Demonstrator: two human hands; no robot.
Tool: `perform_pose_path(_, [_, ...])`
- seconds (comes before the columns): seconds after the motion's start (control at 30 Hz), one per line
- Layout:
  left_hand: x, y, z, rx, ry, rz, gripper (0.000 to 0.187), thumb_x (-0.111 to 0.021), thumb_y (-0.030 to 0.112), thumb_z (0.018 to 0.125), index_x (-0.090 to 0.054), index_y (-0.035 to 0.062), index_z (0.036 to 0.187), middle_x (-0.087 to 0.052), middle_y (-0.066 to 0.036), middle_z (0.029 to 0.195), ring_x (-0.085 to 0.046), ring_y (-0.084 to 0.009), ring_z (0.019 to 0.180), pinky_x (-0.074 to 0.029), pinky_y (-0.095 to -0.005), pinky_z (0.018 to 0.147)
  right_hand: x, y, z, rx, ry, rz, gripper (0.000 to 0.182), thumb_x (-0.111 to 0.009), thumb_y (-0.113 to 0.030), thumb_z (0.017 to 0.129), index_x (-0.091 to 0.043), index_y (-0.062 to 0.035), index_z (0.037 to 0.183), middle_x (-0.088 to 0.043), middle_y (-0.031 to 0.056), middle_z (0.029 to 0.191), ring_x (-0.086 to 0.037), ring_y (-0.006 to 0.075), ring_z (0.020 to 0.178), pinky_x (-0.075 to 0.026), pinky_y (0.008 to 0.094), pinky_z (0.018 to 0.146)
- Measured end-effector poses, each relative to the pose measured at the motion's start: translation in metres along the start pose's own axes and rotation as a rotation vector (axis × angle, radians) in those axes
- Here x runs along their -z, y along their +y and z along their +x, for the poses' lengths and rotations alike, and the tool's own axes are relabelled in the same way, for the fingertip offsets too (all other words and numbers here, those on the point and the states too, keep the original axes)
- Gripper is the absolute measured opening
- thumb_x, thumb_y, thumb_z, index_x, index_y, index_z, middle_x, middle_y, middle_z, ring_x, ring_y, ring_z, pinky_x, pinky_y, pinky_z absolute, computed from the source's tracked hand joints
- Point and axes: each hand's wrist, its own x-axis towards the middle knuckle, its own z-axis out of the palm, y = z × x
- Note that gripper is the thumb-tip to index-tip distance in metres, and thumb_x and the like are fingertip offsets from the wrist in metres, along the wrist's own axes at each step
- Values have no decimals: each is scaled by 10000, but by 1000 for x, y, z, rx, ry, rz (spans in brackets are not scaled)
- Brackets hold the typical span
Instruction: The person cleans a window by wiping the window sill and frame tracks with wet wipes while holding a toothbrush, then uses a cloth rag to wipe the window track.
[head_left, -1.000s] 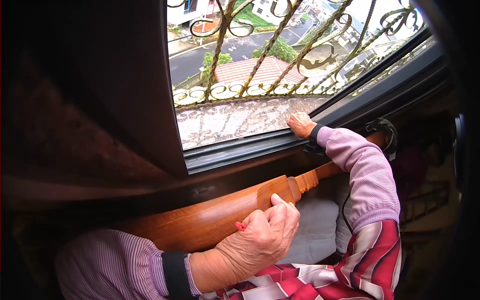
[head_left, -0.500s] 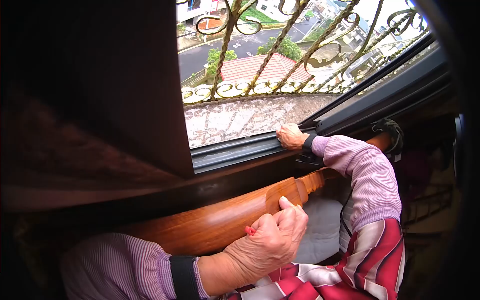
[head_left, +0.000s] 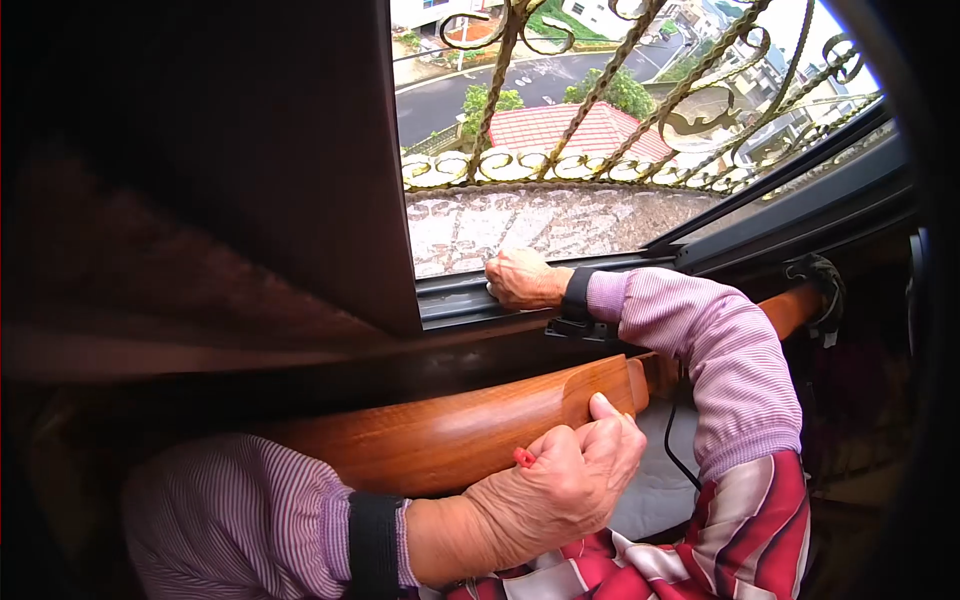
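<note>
My left hand [head_left: 575,470] is closed against the edge of a curved, varnished wooden rail [head_left: 440,425], its thumb lying on the wood. A small red piece [head_left: 523,457] shows at the base of that thumb; what it belongs to is hidden. My right hand [head_left: 525,279] is a closed fist down on the dark metal window track [head_left: 455,305]. A speck of white shows under its fingers, too small to name. Both wrists wear black bands over striped sleeves.
Beyond the track lie a stone ledge [head_left: 560,220] and a twisted metal window grille [head_left: 500,95]. A dark panel [head_left: 230,150] borders the opening on the left. A pale cushion [head_left: 655,470] and a black cord [head_left: 680,460] are beside the wooden rail.
My right hand has slid left along the window track, toward the dark panel. My left hand keeps its place on the wooden rail. The view has shifted slightly.
</note>
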Motion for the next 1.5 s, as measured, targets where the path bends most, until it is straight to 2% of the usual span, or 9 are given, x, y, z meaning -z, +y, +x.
perform_pose_path(0.07, [0,-1,1,-7,14,3,259,-508,179,790,-615,45,984,-577,-89,838,-421,-100,620,-219,-204,428,7,22,5,9,-128,98,233,-583,-180,731,-588,23,847,-613,171,692,-626,304,618,-504,396,539])
perform_pose_path(0.13, [1,-2,1,0,25,-15,257,-508,180,790,-617,47,982,-578,-87,836,-421,-100,615,-217,-203,430,14,49,-4,-381,-241,1125,252,-571,-266,877,-607,-17,893,-598,9,740,-572,84,633,-470,270,483])
perform_pose_path(0.2, [0,-1,1,-3,16,0,259,-510,182,788,-619,50,982,-579,-84,833,-418,-96,607,-214,-202,430,30,54,-7,-332,-69,1162,266,-545,-285,898,-603,-25,908,-608,12,766,-572,76,661,-473,230,525])
perform_pose_path(0.43, [1,-1,3,8,-14,-8,264,-507,188,787,-626,67,989,-582,-76,828,-405,-73,595,-198,-194,430,12,-19,40,543,93,401,183,-548,-190,863,-596,-44,962,-551,154,905,-550,337,879,-449,411,743])
perform_pose_path(0.67, [2,-1,4,17,-5,-10,265,-505,191,782,-635,81,986,-580,-66,824,-396,-67,576,-181,-188,428,1,-26,24,362,-21,127,394,-574,-354,829,-561,-136,1158,-525,181,964,-537,333,975,-436,478,781])
perform_pose_path(0.87, [-1,6,0,31,-20,-27,349,-477,202,789,-587,-41,1015,-585,-193,922,-439,-175,645,-250,-266,408,5,-1,0,235,-112,47,260,-568,-323,834,-579,-119,994,-531,137,971,-527,300,1009,-423,528,745])
perform_pose_path(1.1, [-4,2,3,6,49,33,240,-512,173,796,-649,87,973,-607,-71,821,-367,-57,545,-166,-195,425,11,106,-57,157,-295,-2,168,-551,-190,732,-580,-26,761,-590,171,649,-599,302,682,-465,399,612])
perform_pose_path(1.33, [-5,7,0,18,45,45,240,-530,161,786,-652,83,978,-623,-92,836,-354,-53,526,-155,-188,418,61,45,-21,-146,209,495,208,-526,-168,807,-579,-27,950,-575,96,636,-578,198,609,-446,354,573])
perform_pose_path(1.5, [-4,6,1,14,33,35,243,-528,158,780,-651,86,976,-622,-96,838,-353,-52,525,-155,-189,417,39,17,17,225,339,428,176,-531,-157,871,-585,-20,967,-594,165,817,-601,304,777,-471,377,678])
